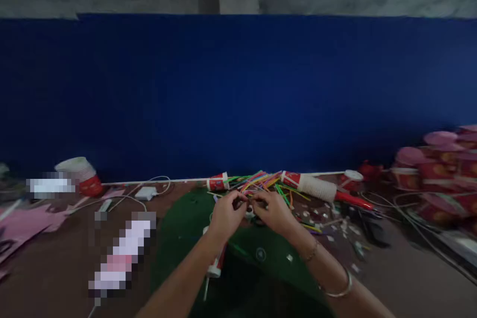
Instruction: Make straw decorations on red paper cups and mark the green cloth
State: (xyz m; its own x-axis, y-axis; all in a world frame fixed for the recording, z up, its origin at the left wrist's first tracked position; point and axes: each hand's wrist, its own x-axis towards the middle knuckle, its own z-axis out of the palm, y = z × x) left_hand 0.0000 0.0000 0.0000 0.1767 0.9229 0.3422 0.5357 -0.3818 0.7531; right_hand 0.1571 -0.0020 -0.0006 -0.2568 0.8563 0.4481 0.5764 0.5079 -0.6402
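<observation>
My left hand (227, 216) and my right hand (274, 211) meet over the green mat (175, 228), fingertips pinched close together. Whatever sits between the fingers is too small and dark to make out. Just below the fingertips a small white piece (249, 214) shows. Behind the hands lies a loose pile of thin coloured sticks (261, 179), yellow, green, pink and orange. Under my left forearm lies a red and white paper cup (215, 269), partly hidden, with a thin pale stick (206, 289) by it. Bracelets circle my right wrist.
Paper cups lie at the back: one red cup (217, 182) and a stack of nested cups (316, 187). Small scraps (345, 226) and a black tool (372, 228) lie to the right, before piled red cups (436, 169). Pink sheets (30, 226) and a white charger (146, 193) are left.
</observation>
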